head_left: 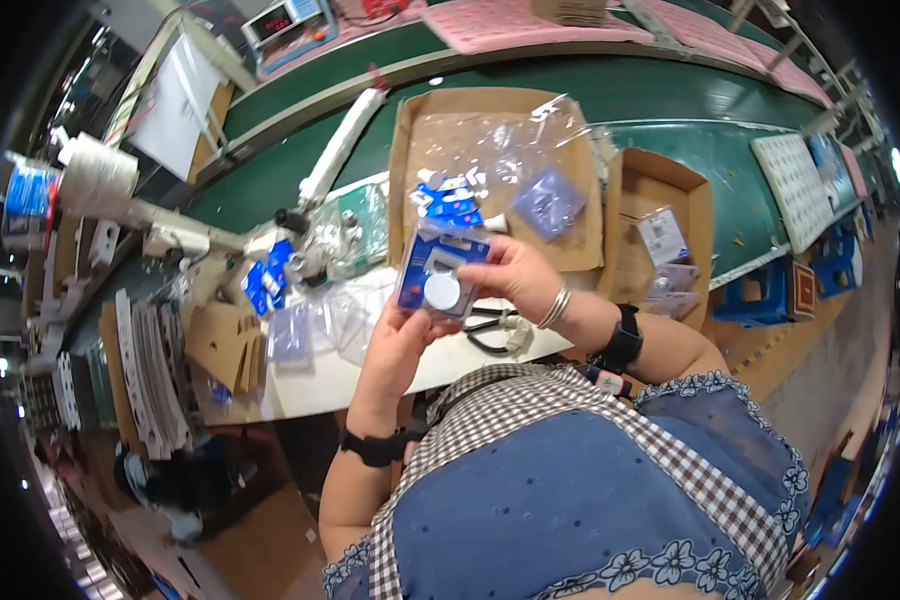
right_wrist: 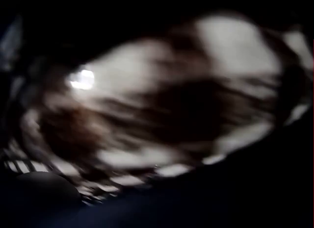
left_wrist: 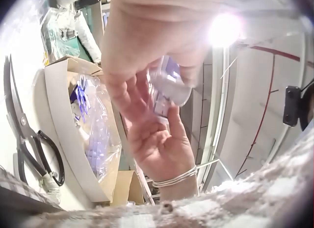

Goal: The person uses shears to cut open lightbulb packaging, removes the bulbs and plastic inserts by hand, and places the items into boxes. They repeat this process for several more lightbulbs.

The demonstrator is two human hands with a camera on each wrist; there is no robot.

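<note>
In the head view, both hands hold a clear blister pack (head_left: 415,268) with a blue card and a white round piece (head_left: 442,291) at its front. My left hand (head_left: 398,345) grips its lower edge from below. On the other side, my right hand (head_left: 518,278) pinches the pack, thumb on its front near the white piece. The left wrist view has the left hand (left_wrist: 152,37) in the foreground and the right hand (left_wrist: 164,147), with bangles at its wrist, facing it across the pack (left_wrist: 169,83). Only dark, blurred checked cloth (right_wrist: 181,115) fills the right wrist view.
Behind the hands, a cardboard tray (head_left: 398,150) holds blue cards (head_left: 452,203) and clear plastic. A cardboard box (head_left: 685,180) with packed pieces stands to the right. Black-handled scissors (head_left: 485,335) lie near the table edge, with clear blisters (head_left: 290,335) and cardboard sheets (head_left: 150,370) leftward.
</note>
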